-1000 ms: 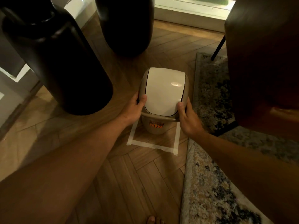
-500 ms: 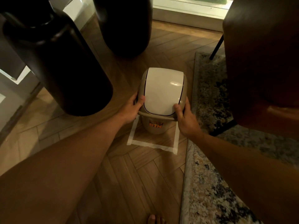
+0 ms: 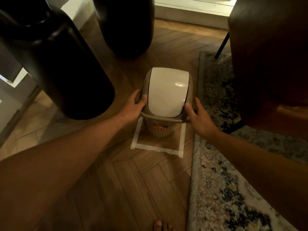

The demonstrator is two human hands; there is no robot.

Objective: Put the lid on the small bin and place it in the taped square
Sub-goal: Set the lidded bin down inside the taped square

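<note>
The left hand and right hand grip the lidded small bin at either side, its base inside the taped square.

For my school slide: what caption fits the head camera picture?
Both hands, left and right, hold the lidded small bin inside the taped square.

two dark vases rear-left | patterned rug right | brown chair on rug | herringbone wood floor
</note>
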